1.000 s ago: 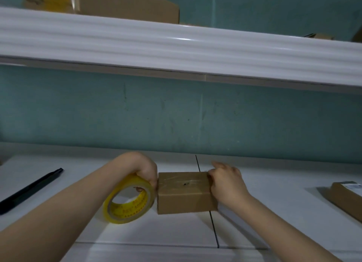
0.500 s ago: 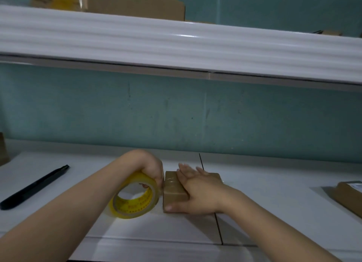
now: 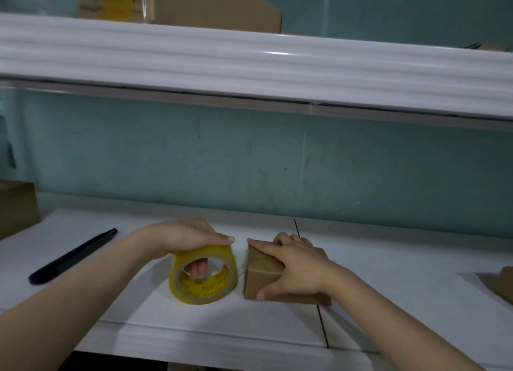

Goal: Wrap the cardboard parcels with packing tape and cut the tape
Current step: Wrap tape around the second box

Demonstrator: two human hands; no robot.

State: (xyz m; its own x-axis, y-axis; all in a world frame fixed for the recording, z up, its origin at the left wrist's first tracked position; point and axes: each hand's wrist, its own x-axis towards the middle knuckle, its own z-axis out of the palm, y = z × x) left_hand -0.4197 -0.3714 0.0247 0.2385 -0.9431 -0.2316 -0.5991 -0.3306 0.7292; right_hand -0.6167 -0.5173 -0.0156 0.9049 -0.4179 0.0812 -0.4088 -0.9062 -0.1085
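Note:
A small brown cardboard parcel [image 3: 261, 276] lies on the white table [image 3: 388, 293], turned so one corner faces me. My right hand [image 3: 294, 265] lies over its top, thumb on the near face, and grips it. Just left of it a yellow roll of packing tape [image 3: 204, 277] stands on its edge. My left hand [image 3: 191, 239] clasps the roll from above, with fingers through the core. A narrow gap separates roll and parcel; a faint strip of tape seems to span it.
A black cutter [image 3: 73, 257] lies on the table to the left. Another brown box [image 3: 16, 207] stands at the far left edge, and a further parcel [image 3: 499, 287] at the right edge. A white shelf [image 3: 249, 68] carrying cardboard boxes hangs overhead.
The parcel has been turned under my right hand, which moved from its end onto its top. My left hand drew the roll slightly away to the left, so a gap shows.

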